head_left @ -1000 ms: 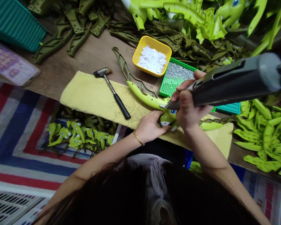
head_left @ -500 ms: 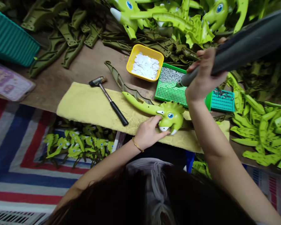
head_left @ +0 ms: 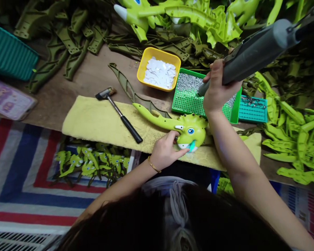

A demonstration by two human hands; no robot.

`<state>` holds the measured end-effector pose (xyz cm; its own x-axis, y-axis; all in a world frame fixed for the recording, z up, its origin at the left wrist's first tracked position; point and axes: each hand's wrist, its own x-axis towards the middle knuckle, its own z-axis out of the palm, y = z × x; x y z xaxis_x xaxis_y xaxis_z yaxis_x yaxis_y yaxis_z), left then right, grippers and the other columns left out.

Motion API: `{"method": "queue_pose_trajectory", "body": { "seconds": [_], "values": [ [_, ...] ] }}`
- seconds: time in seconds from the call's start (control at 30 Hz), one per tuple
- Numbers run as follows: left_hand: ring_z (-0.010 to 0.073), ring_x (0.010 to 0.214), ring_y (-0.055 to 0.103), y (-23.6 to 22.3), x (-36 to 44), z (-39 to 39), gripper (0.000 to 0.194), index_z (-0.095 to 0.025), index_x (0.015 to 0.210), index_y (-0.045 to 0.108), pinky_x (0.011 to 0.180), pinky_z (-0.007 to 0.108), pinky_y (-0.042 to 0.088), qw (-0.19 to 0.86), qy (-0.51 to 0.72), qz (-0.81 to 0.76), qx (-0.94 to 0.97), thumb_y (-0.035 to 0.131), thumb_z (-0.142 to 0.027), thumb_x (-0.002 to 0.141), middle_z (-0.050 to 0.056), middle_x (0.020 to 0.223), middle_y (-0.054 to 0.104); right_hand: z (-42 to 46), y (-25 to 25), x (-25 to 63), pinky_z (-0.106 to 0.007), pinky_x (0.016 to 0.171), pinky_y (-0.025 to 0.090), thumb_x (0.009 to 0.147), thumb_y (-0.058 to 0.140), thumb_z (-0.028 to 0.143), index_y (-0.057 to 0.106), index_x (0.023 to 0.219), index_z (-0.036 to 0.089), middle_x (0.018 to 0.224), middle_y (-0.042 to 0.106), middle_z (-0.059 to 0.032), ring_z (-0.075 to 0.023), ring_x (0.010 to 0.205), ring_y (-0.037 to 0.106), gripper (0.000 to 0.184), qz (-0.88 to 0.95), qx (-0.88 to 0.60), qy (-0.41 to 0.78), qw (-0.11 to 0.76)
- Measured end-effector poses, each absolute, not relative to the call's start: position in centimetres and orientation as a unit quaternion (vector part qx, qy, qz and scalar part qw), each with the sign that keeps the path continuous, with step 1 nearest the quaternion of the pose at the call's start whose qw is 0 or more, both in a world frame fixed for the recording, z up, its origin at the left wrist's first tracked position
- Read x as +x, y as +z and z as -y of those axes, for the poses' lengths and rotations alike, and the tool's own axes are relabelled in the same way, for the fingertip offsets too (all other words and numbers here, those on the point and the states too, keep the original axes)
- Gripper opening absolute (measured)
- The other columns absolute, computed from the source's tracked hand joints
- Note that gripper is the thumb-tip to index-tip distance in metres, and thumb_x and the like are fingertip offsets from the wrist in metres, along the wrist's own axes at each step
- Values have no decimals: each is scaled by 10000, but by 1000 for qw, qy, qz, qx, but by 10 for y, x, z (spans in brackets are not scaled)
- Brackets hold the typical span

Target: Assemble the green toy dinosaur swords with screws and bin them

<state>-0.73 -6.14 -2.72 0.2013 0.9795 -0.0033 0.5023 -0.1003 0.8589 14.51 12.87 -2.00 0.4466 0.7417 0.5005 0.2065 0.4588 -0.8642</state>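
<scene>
My left hand (head_left: pixel 167 148) rests on a lime-green plastic toy dinosaur head (head_left: pixel 192 130) lying on a yellow foam pad (head_left: pixel 94 120), its fingers against the side of the head. A small teal piece (head_left: pixel 192 145) shows at the toy's lower front. My right hand (head_left: pixel 217 87) is wrapped around a grey power screwdriver (head_left: pixel 253 52), whose tip (head_left: pixel 200 91) hangs over a green pegboard tray (head_left: pixel 188 108) of small screws. The toy's long lime tail points left, and its underside is hidden.
A steel hammer with a black grip (head_left: pixel 120 116) lies on the pad. Nearby stand a yellow tray of white discs (head_left: pixel 159 72) and a teal pegboard (head_left: pixel 252 111). Olive and lime toy parts are heaped around the bench. A striped tarp (head_left: pixel 21 181) spreads below left.
My right hand has lifted the screwdriver from the toy's head to above the green tray. A teal piece now shows at the toy's front. The view has shifted slightly.
</scene>
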Motion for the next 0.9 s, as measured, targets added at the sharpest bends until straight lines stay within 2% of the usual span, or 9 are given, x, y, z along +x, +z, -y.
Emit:
{"method": "queue_pose_trajectory", "body": {
  "seconds": [0.17, 0.27, 0.4, 0.47, 0.57, 0.73, 0.9],
  "values": [
    [145, 668, 627, -24, -5, 66, 464, -177, 1010, 584, 629, 257, 493, 390, 328, -548, 663, 818, -383, 667, -1, 762, 640, -128, -20, 141, -344, 614, 592, 741, 575, 715, 567, 1074, 281, 861, 622, 19, -138, 678, 682, 547, 496, -463, 188, 709],
    [129, 615, 611, -20, -15, 67, 525, -181, 1061, 556, 603, 270, 519, 483, 330, -551, 595, 820, -393, 660, -1, 785, 641, -125, -9, 140, -332, 574, 567, 758, 585, 694, 576, 1070, 278, 873, 640, 2, -127, 615, 647, 520, 496, -468, 139, 718],
    [136, 591, 659, -14, -34, 53, 639, -190, 1169, 386, 579, 292, 580, 577, 454, -594, 328, 772, -404, 706, 0, 825, 641, -101, 22, 130, -288, 498, 510, 881, 463, 633, 516, 1228, 336, 902, 622, -2, -102, 550, 597, 460, 518, -440, 102, 726],
    [155, 600, 689, -11, -40, 39, 692, -194, 1261, 292, 611, 315, 608, 585, 505, -589, 237, 735, -332, 748, 4, 824, 651, -82, 36, 118, -262, 453, 478, 905, 449, 603, 499, 1237, 377, 895, 600, 19, -79, 502, 560, 405, 540, -390, 135, 733],
    [169, 578, 695, -9, -41, 16, 753, -197, 1361, 202, 602, 320, 622, 601, 523, -571, 199, 685, -210, 785, -22, 748, 645, -55, 47, 94, -234, 432, 472, 878, 538, 564, 529, 1186, 371, 886, 602, 29, -52, 467, 519, 363, 568, -331, 219, 721],
    [142, 504, 658, -10, -36, -4, 622, -201, 1305, 299, 505, 271, 595, 610, 526, -563, 184, 635, -99, 792, -45, 687, 641, -40, 43, 70, -232, 470, 497, 847, 643, 399, 611, 956, 305, 846, 621, 36, -68, 530, 572, 147, 566, -293, 307, 707],
    [135, 551, 665, -14, -35, 0, 489, -180, 1124, 421, 512, 241, 583, 610, 553, -541, 172, 695, -109, 725, -46, 673, 651, -45, 23, 65, -283, 541, 526, 798, 692, 383, 620, 849, 265, 710, 610, 38, -107, 551, 603, 147, 571, -310, 320, 690]
  ]
}}
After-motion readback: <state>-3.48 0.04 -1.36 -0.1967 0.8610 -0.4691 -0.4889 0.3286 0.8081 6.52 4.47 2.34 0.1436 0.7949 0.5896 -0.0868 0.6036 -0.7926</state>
